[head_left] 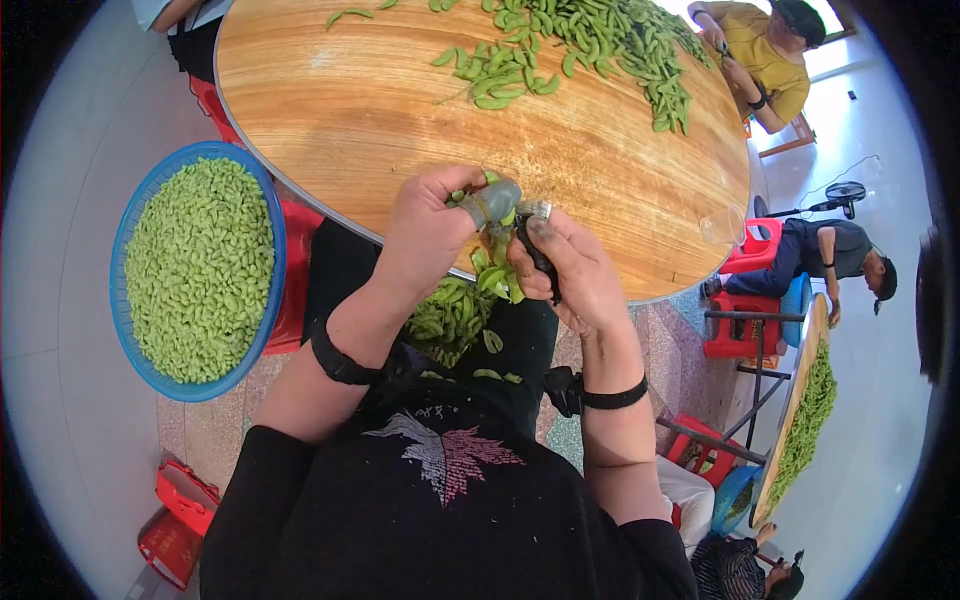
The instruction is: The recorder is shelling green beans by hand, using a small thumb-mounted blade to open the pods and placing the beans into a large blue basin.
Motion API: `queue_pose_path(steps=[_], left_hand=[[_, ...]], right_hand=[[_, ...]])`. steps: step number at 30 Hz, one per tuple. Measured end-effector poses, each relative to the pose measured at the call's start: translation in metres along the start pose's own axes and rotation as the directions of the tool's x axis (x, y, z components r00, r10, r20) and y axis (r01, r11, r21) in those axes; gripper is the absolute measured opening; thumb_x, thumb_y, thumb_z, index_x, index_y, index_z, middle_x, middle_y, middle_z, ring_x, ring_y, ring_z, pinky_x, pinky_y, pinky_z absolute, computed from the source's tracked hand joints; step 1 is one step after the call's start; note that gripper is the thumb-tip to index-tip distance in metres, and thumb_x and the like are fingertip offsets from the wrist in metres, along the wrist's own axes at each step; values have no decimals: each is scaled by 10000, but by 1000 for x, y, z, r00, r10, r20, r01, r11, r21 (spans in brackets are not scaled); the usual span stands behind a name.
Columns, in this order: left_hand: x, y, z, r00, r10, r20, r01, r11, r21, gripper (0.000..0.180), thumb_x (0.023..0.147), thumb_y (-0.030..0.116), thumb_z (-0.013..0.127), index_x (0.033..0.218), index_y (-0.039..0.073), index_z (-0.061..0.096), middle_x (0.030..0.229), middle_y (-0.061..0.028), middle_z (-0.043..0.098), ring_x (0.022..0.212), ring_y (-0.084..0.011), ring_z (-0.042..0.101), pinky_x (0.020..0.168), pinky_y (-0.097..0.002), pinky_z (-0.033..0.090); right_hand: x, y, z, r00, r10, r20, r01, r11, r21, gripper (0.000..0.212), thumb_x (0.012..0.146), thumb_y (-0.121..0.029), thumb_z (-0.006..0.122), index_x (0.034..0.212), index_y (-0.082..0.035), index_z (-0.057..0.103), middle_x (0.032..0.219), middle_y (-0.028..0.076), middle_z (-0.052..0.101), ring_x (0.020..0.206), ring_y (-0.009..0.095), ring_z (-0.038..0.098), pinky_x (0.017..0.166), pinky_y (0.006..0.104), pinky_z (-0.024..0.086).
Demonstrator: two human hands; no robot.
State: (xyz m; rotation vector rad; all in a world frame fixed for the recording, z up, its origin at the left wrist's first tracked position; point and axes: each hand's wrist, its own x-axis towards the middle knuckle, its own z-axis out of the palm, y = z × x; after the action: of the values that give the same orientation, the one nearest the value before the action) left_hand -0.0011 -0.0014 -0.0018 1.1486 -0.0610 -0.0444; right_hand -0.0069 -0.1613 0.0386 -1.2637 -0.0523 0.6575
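Note:
My left hand [425, 230] is closed on a green bean pod [491, 177], parts of which show beside its fingers. A grey-green cap [492, 203] covers that thumb, with a band tied around it. Close by, my right hand [582, 272] grips a small tool with a black handle [541, 264] and a metal head; its exact kind is partly hidden by my fingers. Both hands meet over the near edge of the wooden table. Split green pod shells [498, 282] hang just below them. More pods [445, 318] lie heaped on my lap.
The round wooden table [350, 120] holds loose bean pods [600, 35] on its far side. A blue basket [275, 290] full of shelled beans stands at my left on a red stool [297, 270]. Another person [765, 60] works across the table; others sit at right by a second table.

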Motion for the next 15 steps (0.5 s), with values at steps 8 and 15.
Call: queue_pose_path(steps=[8, 15], left_hand=[[-5, 5, -2, 969, -167, 180, 221, 912, -346, 117, 809, 11, 564, 886, 20, 653, 783, 2, 624, 659, -56, 527, 571, -210, 416], [-3, -8, 3, 994, 105, 40, -109, 984, 143, 176, 802, 27, 610, 977, 44, 599, 744, 53, 538, 630, -19, 471, 512, -165, 340]], right_hand=[[-3, 5, 0, 992, 91, 88, -117, 928, 355, 146, 937, -131, 449, 1028, -56, 535, 649, 4, 461, 468, 23, 302, 390, 160, 220], [4, 15, 6, 974, -160, -159, 105, 946, -306, 146, 919, -131, 468, 966, -45, 575, 605, -38, 451, 479, 34, 344, 415, 191, 275]])
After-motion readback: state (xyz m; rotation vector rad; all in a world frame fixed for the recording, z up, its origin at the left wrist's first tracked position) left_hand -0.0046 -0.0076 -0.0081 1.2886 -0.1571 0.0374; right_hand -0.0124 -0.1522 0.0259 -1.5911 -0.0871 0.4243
